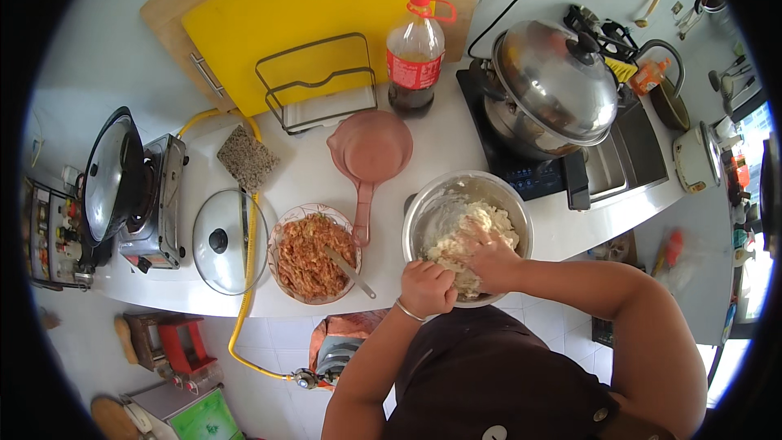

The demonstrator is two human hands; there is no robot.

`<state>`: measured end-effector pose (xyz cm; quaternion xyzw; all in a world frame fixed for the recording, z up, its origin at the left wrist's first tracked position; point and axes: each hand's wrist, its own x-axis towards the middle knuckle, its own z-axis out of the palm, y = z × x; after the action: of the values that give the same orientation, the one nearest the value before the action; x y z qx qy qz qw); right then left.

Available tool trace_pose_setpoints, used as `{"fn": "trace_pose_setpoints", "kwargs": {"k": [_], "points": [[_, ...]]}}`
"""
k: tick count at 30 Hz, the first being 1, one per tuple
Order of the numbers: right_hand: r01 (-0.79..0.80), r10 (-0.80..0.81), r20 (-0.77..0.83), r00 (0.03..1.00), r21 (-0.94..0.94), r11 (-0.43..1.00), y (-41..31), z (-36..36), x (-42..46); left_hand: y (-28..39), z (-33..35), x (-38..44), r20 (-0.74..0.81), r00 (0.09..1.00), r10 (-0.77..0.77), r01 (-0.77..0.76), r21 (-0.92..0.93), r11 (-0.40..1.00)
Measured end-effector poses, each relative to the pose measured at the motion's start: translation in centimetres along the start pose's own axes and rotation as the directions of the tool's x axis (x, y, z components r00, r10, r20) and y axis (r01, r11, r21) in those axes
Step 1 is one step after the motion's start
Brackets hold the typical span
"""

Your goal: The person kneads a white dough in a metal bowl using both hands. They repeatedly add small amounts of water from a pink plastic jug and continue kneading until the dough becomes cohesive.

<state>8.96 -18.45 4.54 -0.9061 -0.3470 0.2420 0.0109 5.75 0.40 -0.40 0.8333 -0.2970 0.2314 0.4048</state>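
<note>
A steel mixing bowl (pixel 421 220) stands at the counter's front edge, holding pale, shaggy dough (pixel 498 220). My right hand (pixel 492 260) presses into the dough, its fingers spread and partly sunk in it. With a metal bangle on the wrist, my left hand (pixel 427 289) is closed on the bowl's near left rim. Left of the bowl lies a pink plastic ladle (pixel 372 146), its handle towards me. Beside that, a patterned plate (pixel 281 281) bears minced filling (pixel 311 250) with a metal-handled utensil (pixel 354 275) stuck in it.
A lidded steel pot (pixel 550 85) stands on an induction cooker (pixel 525 180) at the right, near the sink (pixel 635 159). Behind are a cola bottle (pixel 415 67) and a wire rack (pixel 317 85). A glass lid (pixel 214 269) and gas stove (pixel 162 208) are at the left.
</note>
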Motion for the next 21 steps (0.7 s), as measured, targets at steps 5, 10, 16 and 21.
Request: {"fn": "trace_pose_setpoints", "kwargs": {"k": [5, 10, 16, 21], "points": [[-0.021, 0.025, 0.132, 0.991, -0.034, 0.999, -1.0, 0.5, 5.8, 0.4, 0.0, -0.1, 0.045, 0.999, -0.008, 0.009, -0.032, 0.999], [-0.118, 0.113, 0.100, 0.989, 0.044, 0.992, -0.1, -2.1, 9.1, 0.3, -0.4, 0.1, 0.051, 0.999, -0.001, 0.004, -0.056, 0.998], [-0.363, 0.371, 0.032, 0.928, 0.305, 0.881, 3.0, -2.5, 9.0, -2.0, -2.1, 1.1, 0.190, 0.979, 0.072, -0.079, 0.028, 0.996], [-0.237, 0.241, 0.029, 0.970, 0.328, 0.914, 5.3, -1.5, 2.2, 1.2, -2.4, 0.4, -0.016, 0.969, -0.246, 0.240, 0.295, 0.925]]}}
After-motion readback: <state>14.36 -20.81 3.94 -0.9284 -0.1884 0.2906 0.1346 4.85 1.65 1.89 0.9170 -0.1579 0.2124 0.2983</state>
